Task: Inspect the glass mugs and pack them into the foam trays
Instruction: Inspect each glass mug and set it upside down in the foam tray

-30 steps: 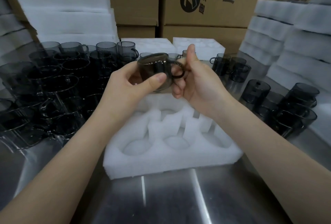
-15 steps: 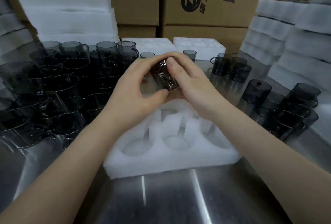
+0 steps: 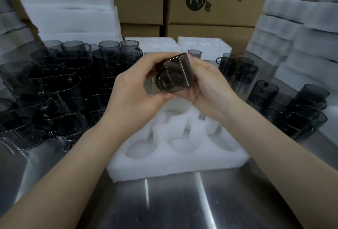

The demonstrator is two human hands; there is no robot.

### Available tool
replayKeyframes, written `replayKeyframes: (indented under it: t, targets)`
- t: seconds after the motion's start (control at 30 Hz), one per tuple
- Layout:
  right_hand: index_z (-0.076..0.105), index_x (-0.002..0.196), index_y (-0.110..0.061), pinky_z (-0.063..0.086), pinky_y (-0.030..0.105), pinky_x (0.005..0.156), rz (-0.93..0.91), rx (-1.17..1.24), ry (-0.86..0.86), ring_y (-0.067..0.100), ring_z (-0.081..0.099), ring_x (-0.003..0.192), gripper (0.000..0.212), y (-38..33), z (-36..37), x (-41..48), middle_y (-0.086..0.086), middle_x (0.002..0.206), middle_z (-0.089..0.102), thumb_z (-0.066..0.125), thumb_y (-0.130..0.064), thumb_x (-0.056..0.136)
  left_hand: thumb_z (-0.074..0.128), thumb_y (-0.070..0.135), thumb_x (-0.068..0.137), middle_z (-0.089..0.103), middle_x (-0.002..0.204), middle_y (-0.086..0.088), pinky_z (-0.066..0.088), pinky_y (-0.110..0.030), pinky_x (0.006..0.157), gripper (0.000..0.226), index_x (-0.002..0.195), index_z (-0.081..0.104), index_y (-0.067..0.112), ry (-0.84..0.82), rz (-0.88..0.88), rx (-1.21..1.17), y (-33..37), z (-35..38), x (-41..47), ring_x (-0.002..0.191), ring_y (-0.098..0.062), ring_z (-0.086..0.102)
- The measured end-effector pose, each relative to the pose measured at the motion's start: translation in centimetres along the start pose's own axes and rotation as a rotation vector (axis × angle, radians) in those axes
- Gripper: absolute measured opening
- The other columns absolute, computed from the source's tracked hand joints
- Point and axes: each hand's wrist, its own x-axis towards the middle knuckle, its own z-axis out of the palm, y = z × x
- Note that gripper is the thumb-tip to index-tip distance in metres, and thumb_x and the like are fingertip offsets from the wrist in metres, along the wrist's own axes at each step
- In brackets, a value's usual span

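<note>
Left hand (image 3: pixel 135 89) and right hand (image 3: pixel 210 86) grip tilted mug (image 3: pixel 175 75) above foam tray (image 3: pixel 175 161).

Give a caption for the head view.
Left hand and right hand hold a smoky glass mug tilted above a foam tray.

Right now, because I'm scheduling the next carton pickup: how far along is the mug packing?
Done: nothing visible yet; the front foam tray shows only empty pockets. In hand: the left hand and right hand hold one smoky mug tipped sideways above that tray, apparently under inspection. Left: the crowd of mugs on the left and the smaller group on the right.
</note>
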Motion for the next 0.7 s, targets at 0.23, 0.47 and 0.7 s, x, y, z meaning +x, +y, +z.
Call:
replayKeyframes:
  t: [0.23, 0.47, 0.7]
  targets:
    - [0.049, 0.137, -0.004, 0.058, 0.047, 0.082, 0.266, 0.034, -0.228, 0.036, 0.068, 0.094, 0.064, 0.0, -0.1, 0.2, 0.025, 0.121, 0.062, 0.033, -0.053, 0.099, 0.085, 0.01, 0.067, 0.059, 0.106, 0.019, 0.039, -0.003, 0.082, 0.067, 0.106, 0.039, 0.041, -0.011, -0.151, 0.065, -0.7, 0.1, 0.1, 0.104, 0.003, 0.056]
    - [0.053, 0.131, 0.004, 0.056, 0.041, 0.071, 0.208, 0.04, -0.079, 0.04, 0.064, 0.101, 0.051, 0.2, -0.1, 0.5, 0.029, 0.123, 0.061, 0.04, -0.037, 0.103, 0.081, 0.038, 0.063, 0.05, 0.108, 0.03, 0.035, -0.008, 0.096, 0.07, 0.127, 0.053, 0.032, -0.049, -0.053, 0.199, 0.4, 0.1, 0.0, 0.115, -0.007, 0.049]
    - [0.051, 0.129, -0.006, 0.058, 0.034, 0.066, 0.374, 0.223, -0.415, 0.028, 0.068, 0.09, 0.051, -0.2, -1.0, 0.5, 0.019, 0.115, 0.062, 0.04, -0.046, 0.099, 0.082, -0.005, 0.064, 0.052, 0.139, 0.007, 0.041, -0.021, 0.105, 0.076, 0.122, 0.046, 0.028, -0.073, 0.045, -0.036, 0.2, 0.0, -0.3, 0.131, -0.005, 0.048]
